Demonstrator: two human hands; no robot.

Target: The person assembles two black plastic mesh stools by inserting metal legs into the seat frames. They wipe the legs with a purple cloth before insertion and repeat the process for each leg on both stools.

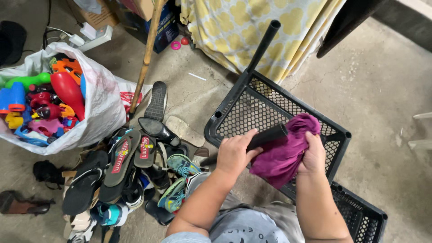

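Both hands work over a black mesh rack (252,105); left hand (234,155) grips a black tube (267,135), right hand (312,155) clutches a purple cloth (283,157); white toy-filled bag (103,103) and shoe pile (130,171) sit on the concrete floor (382,81).

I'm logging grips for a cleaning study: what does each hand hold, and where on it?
The left hand grips a black plastic tube near its middle; the right hand holds a bunched purple cloth by its upper edge.

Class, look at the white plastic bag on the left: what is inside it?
The bag holds plastic toys: a red pin, a green piece, a blue piece and orange parts. Anything deeper is covered by these.
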